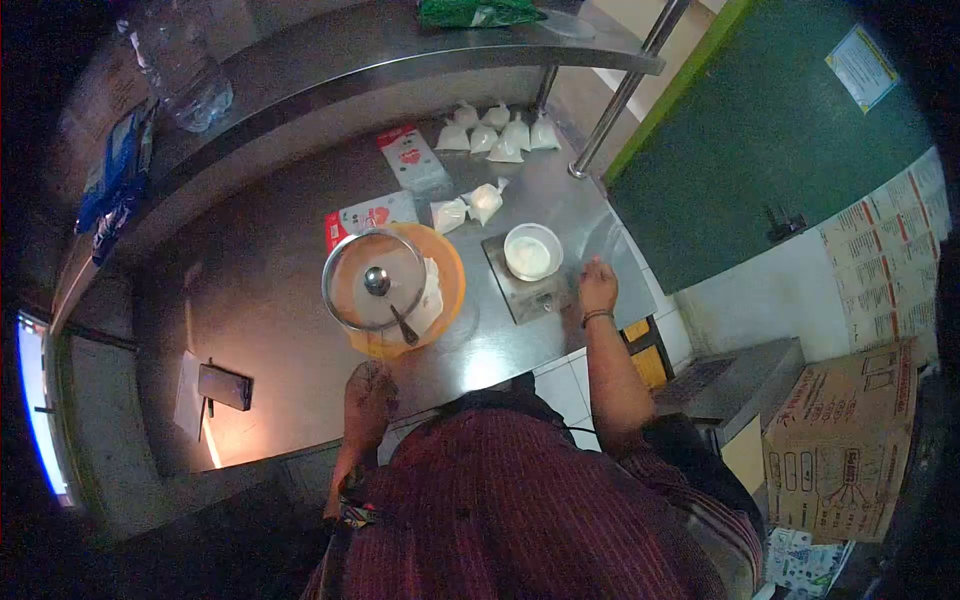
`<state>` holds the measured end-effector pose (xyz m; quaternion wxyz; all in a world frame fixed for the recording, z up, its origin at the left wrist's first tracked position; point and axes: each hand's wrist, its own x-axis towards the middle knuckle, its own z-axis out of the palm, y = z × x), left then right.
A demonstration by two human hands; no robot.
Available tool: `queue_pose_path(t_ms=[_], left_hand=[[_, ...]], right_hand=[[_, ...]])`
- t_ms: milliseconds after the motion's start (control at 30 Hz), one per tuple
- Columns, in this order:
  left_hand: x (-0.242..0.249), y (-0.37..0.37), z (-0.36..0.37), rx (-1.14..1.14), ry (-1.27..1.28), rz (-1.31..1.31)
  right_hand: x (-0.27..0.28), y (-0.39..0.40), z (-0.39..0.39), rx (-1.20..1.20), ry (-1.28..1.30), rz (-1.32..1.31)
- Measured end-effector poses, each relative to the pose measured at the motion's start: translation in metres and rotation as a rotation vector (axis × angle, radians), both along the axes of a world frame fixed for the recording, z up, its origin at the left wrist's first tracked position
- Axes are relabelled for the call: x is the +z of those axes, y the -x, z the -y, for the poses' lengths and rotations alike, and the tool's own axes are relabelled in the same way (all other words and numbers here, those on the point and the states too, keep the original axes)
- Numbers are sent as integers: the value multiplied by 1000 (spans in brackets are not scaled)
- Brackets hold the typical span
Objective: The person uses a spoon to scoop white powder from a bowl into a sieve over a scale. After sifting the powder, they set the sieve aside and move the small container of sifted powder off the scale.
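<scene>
My left hand (368,388) is in shadow at the counter's front edge, just below the orange basin (450,262); its fingers are too dark to make out. A steel-rimmed round sieve or bowl (345,275) rests over the basin, with a ladle (377,282) lying in it. White powder (430,300) shows in the basin beside it. My right hand (598,287) is beside the flat scale (522,302), fingers curled in; what they hold, if anything, is hidden. On the scale stands a white bowl (533,250) with white powder inside.
Several tied bags of white powder (505,143) stand at the back, two more (468,205) behind the basin. Red-and-white packages (410,155) lie nearby. A dark phone-like object (225,387) is at left. A steel shelf (400,65) overhangs the counter; a cardboard box (845,440) stands right.
</scene>
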<state>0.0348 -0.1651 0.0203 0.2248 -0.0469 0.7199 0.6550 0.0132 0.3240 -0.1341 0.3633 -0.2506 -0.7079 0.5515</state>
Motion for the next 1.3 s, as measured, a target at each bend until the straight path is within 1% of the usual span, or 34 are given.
queue_pose_path(t_ms=[33,100,133,200,233,300,333,367,400,433,500,533,567,600,633,700,733,767,800,833,900,1000,1033,1067,1100,1133,1200,1233,1300], left_hand=[[-2,0,0,0,-1,1],[-5,-1,-1,57,-9,42],[-7,-1,-1,56,-10,43],[-6,1,0,24,8,34],[-3,1,-2,21,7,36],[2,-1,-4,49,-127,56],[-2,0,-3,44,-126,58],[-9,2,-1,18,-89,21],[-9,2,-2,-9,-51,-16],[-8,2,-2,-14,-50,-11],[-4,3,-4,19,-110,78],[-4,2,-5,17,-109,80],[-4,1,-6,0,-101,52],[-3,1,-8,-16,-93,24],[-4,1,-9,-15,-93,24],[-7,0,-10,3,-77,32],[-3,0,-13,6,-74,33],[4,-2,-16,1,-53,48],[10,-3,-20,-3,-33,61],[13,-6,-23,2,-27,60],[20,-9,-29,41,-65,80],[8,-14,-26,25,-83,13],[10,-16,-28,27,-73,8],[12,-17,-30,51,-65,23],[15,-18,-33,76,-59,37],[18,-20,-36,79,-51,32],[23,-23,-40,117,-78,41],[26,-25,-43,122,-71,39],[29,-28,-49,144,-65,14]], right_hand=[[-3,-7,1,0,-1,1],[2,-27,6,-125,278,9],[7,-37,8,-126,276,10],[9,-53,8,-204,51,236],[7,-59,7,-207,50,238],[-6,-67,4,-212,79,171],[-27,-71,-8,-217,80,172],[-56,-75,-24,-210,-211,230],[-60,-78,-25,-199,-500,287],[-64,-82,-26,-203,-499,293],[-60,-85,-23,-132,-320,212],[-35,-85,-9,-135,-319,215],[6,-83,14,-157,6,237],[31,-80,26,-174,331,254],[4,-80,9,-173,331,255],[-45,-77,-18,-9,-431,272],[-20,-74,-8,-6,-427,273],[33,-69,16,15,-50,329],[66,-63,31,34,328,378],[60,-57,27,40,333,377],[49,-43,23,111,259,303],[95,-34,40,155,241,314],[79,-29,31,160,251,309],[65,-22,22,175,185,330],[70,-18,23,190,117,350],[75,-16,25,195,125,345],[85,-13,30,256,381,363],[78,-9,26,262,387,361],[59,4,19,316,183,445]])
